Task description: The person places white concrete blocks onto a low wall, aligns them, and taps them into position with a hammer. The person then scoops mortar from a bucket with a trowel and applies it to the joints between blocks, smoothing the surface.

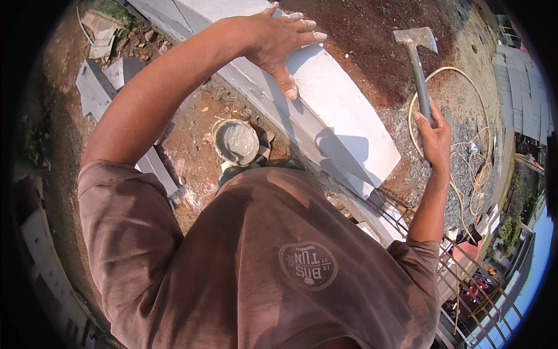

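My left hand (273, 43) has its fingers spread, with pale dried paste on the fingertips. It is over the top of a white block wall (349, 96) and seems to rest on it. On the far side of the wall, my right hand (435, 139) grips a hatchet (419, 72) near the lower end of its dark grey handle. The hatchet's worn metal head is raised, its flared blade pointing right and its blunt end left. Below my left arm, a round bucket (237, 142) holds wet grey mortar close to my body.
Grey blocks (96, 87) lie on the dirt at the left. A pale hose (485, 107) loops over the gravel behind my right hand. Thin steel bars (465, 279) form a grid at the lower right. Reddish soil (360, 35) lies beyond the wall.
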Available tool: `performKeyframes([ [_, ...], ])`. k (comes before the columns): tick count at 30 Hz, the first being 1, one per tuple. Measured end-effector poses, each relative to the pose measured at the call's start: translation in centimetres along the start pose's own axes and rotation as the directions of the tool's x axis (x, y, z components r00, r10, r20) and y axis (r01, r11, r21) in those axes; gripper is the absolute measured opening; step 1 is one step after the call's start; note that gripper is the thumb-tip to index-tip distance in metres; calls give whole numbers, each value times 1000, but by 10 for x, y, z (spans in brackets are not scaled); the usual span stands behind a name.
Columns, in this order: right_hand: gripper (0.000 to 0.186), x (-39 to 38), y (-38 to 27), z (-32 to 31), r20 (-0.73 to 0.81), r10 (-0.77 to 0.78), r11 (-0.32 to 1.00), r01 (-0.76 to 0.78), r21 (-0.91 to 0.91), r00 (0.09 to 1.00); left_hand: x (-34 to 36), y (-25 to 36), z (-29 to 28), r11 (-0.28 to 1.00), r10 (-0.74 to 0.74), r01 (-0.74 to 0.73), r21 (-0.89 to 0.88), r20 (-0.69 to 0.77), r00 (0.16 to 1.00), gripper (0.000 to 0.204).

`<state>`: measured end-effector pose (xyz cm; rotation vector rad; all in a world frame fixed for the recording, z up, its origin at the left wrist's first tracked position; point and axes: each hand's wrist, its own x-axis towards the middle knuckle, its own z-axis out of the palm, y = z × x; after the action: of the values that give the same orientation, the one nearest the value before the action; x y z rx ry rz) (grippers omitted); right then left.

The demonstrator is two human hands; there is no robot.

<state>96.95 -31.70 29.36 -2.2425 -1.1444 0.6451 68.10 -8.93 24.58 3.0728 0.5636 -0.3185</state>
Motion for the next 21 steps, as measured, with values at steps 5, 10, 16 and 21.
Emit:
performKeyframes([
  [5,19,-79,17,-29,-397,-93,959,189,210,913,30,2,4,995,-65,43,-94,-244,968,85],
  [10,20,-166,34,2,-485,182,908,43,417,855,59,64,4,983,29,-59,-175,-166,986,79],
  [16,18,-297,63,112,19,415,763,-359,538,910,69,91,23,963,75,-115,-242,-169,983,74],
  [21,27,-324,94,179,111,706,437,-554,709,699,67,85,19,949,94,-128,-288,-129,987,77],
])
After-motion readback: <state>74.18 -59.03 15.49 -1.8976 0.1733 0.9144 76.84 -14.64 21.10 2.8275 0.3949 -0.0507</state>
